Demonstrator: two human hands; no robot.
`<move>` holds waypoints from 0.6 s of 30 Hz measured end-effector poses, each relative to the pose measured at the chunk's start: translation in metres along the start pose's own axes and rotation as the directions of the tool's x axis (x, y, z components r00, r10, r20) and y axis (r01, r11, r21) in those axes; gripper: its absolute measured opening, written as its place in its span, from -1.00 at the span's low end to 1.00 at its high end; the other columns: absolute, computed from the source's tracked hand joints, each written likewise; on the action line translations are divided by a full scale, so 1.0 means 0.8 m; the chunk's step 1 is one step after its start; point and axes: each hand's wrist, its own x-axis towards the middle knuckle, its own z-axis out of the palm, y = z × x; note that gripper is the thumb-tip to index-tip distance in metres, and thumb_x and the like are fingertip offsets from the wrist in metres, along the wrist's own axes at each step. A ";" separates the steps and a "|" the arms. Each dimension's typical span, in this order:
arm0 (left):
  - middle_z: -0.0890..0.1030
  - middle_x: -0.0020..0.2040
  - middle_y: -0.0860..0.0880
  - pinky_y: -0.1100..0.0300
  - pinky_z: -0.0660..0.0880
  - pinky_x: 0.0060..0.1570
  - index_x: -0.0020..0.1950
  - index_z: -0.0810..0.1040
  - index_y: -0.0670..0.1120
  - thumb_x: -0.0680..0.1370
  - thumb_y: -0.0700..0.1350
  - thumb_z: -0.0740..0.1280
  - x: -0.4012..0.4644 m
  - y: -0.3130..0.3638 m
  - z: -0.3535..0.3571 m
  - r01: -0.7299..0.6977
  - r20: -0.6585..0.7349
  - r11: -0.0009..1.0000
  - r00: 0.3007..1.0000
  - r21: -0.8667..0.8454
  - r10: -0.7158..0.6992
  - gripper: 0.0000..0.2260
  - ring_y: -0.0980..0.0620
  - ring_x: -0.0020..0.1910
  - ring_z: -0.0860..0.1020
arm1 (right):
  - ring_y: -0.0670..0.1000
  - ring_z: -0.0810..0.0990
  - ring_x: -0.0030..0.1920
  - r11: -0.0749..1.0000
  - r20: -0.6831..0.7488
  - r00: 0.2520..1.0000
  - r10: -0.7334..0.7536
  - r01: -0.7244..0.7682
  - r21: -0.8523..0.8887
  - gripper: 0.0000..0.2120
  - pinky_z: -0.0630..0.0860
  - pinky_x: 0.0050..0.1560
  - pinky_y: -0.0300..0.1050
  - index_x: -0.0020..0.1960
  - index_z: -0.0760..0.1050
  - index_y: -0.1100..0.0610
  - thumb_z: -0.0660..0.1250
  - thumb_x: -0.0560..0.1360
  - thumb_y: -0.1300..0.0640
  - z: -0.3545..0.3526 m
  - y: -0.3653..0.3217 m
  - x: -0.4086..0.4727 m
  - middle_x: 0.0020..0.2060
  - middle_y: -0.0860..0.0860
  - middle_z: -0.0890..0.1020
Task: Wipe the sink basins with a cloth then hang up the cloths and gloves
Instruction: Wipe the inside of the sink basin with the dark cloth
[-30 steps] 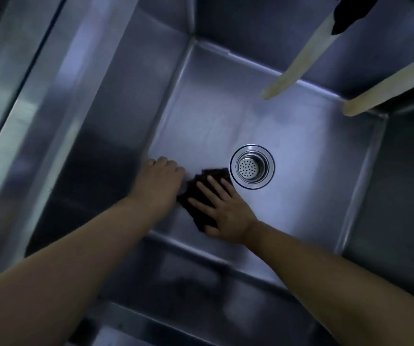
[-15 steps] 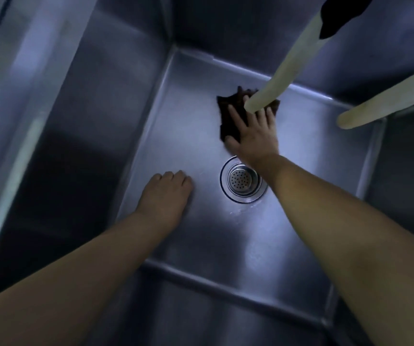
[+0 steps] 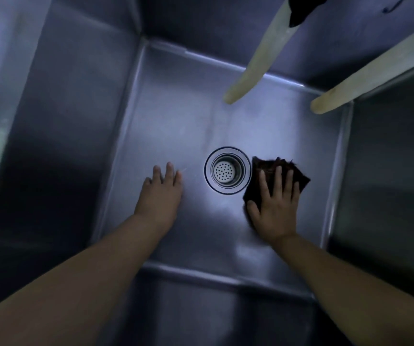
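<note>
- right hand flat, fingers straight, pressing dark cloth on basin floor just right of drain
- left hand flat on floor, grasping nothing
- risk: cloth edge snags drain rim, bunches, skips patches

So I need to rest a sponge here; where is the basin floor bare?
Bare steel floor between the round metal drain and the far wall. Crowded beside the drain: left hand one side, right hand pressing the dark cloth on the other.
</note>
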 end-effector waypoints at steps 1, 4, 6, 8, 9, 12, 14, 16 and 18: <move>-0.14 0.55 -0.22 -0.07 0.17 0.41 0.54 -0.15 -0.15 0.54 -0.05 0.32 0.000 0.000 -0.001 -0.004 0.010 1.000 1.000 0.003 0.004 -0.23 -0.31 0.50 -0.02 | 0.38 0.06 0.46 1.000 0.004 1.000 -0.012 0.012 0.003 -0.31 -0.02 0.43 0.29 0.48 0.26 0.08 0.13 0.41 -0.18 0.004 -0.012 -0.008 0.46 0.30 0.20; -0.14 0.54 -0.26 -0.09 0.18 0.41 0.54 -0.16 -0.18 0.54 -0.06 0.33 0.002 0.001 -0.004 -0.013 0.035 1.000 0.999 0.012 0.013 -0.21 -0.34 0.49 -0.01 | 0.37 0.05 0.47 0.995 0.022 0.995 -0.099 0.099 0.011 -0.31 -0.03 0.43 0.30 0.49 0.24 0.01 0.15 0.40 -0.20 0.011 -0.050 -0.016 0.47 0.25 0.19; -0.14 0.53 -0.27 -0.11 0.18 0.40 0.53 -0.16 -0.19 0.54 -0.07 0.32 0.002 0.003 -0.004 -0.018 0.042 1.000 0.999 0.014 0.018 -0.22 -0.35 0.49 -0.01 | 0.34 0.03 0.48 0.984 0.050 0.983 -0.177 0.177 0.019 -0.31 -0.04 0.44 0.30 0.50 0.20 -0.03 0.16 0.41 -0.21 0.016 -0.070 -0.017 0.50 0.20 0.16; -0.14 0.53 -0.27 -0.11 0.18 0.41 0.53 -0.15 -0.19 0.55 -0.07 0.32 0.002 0.004 -0.004 -0.015 0.044 1.000 0.999 0.013 0.014 -0.23 -0.35 0.49 -0.01 | 0.31 -0.01 0.50 0.965 0.060 0.964 -0.260 0.259 0.028 -0.29 -0.02 0.44 0.31 0.51 0.15 -0.03 0.17 0.41 -0.22 0.019 -0.085 -0.019 0.51 0.17 0.14; -0.14 0.53 -0.27 -0.11 0.18 0.41 0.53 -0.15 -0.19 0.55 -0.08 0.31 0.002 0.005 -0.004 -0.012 0.047 1.000 0.999 0.011 0.011 -0.24 -0.35 0.48 -0.01 | 0.30 -0.03 0.50 0.951 0.059 0.950 -0.308 0.306 0.033 -0.28 -0.02 0.44 0.31 0.52 0.14 -0.03 0.18 0.41 -0.22 0.021 -0.090 -0.022 0.51 0.17 0.13; -0.12 0.53 -0.29 -0.12 0.22 0.39 0.53 -0.15 -0.21 0.56 -0.07 0.29 0.002 0.007 -0.004 -0.016 0.038 1.000 0.999 0.019 0.015 -0.25 -0.36 0.48 0.00 | 0.29 -0.06 0.50 0.889 0.058 0.887 -0.458 0.456 0.049 -0.25 -0.06 0.45 0.29 0.52 0.13 -0.04 0.22 0.39 -0.20 0.024 -0.093 -0.035 0.51 0.15 0.11; -0.11 0.53 -0.29 -0.12 0.24 0.37 0.53 -0.14 -0.21 0.55 -0.05 0.30 0.002 0.007 -0.004 -0.018 0.034 0.999 0.999 0.027 0.017 -0.24 -0.36 0.48 0.02 | 0.29 -0.03 0.50 0.823 0.057 0.821 -0.567 0.565 0.057 -0.29 -0.06 0.45 0.28 0.51 0.14 -0.05 0.22 0.41 -0.19 0.025 -0.081 -0.050 0.51 0.13 0.14; -0.12 0.53 -0.28 -0.10 0.23 0.38 0.53 -0.16 -0.21 0.52 -0.01 0.34 0.002 0.006 -0.005 -0.020 0.053 1.000 0.998 0.024 0.018 -0.18 -0.34 0.48 0.01 | 0.28 -0.01 0.50 0.759 0.073 0.755 -0.651 0.650 0.043 -0.31 -0.03 0.46 0.27 0.51 0.15 -0.05 0.21 0.43 -0.19 0.024 -0.059 -0.064 0.51 0.10 0.15; -0.13 0.53 -0.27 -0.09 0.21 0.39 0.53 -0.17 -0.21 0.50 0.02 0.37 0.002 0.005 -0.006 -0.023 0.069 1.000 0.997 0.017 0.022 -0.14 -0.33 0.48 0.00 | 0.27 0.03 0.50 0.732 0.078 0.728 -0.681 0.681 0.027 -0.32 0.02 0.45 0.27 0.50 0.18 -0.06 0.23 0.42 -0.19 0.020 -0.031 -0.070 0.50 0.08 0.18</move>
